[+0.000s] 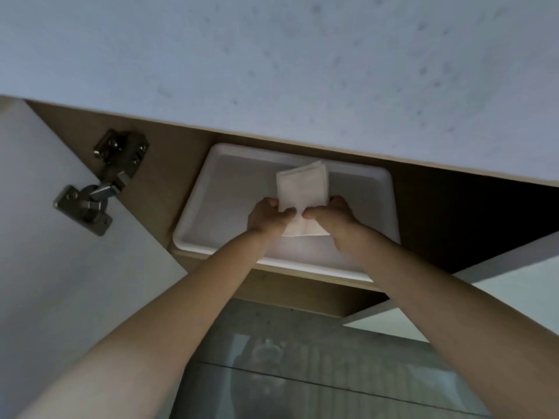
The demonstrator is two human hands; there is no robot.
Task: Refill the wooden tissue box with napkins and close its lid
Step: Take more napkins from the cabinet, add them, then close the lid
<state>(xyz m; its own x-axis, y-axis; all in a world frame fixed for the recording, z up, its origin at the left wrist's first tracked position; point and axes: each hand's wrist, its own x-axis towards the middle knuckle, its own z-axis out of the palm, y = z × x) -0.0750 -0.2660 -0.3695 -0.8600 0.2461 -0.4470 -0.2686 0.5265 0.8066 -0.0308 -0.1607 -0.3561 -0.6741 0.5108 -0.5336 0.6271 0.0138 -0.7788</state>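
Note:
I look up into an overhead cabinet. A stack of white folded napkins point(302, 189) is held between both hands in front of a white plastic bin point(230, 189) that sits on the cabinet shelf. My left hand point(267, 217) grips the stack's lower left edge. Gripping the lower right edge is my right hand point(331, 216). Both arms reach upward from the bottom of the view. The wooden tissue box is not in view.
The open cabinet door point(45, 237) hangs at the left with a metal hinge point(102, 182). A second door edge point(499, 267) shows at the right. The ceiling point(272, 55) fills the top; a glossy tiled wall point(302, 358) lies below the cabinet.

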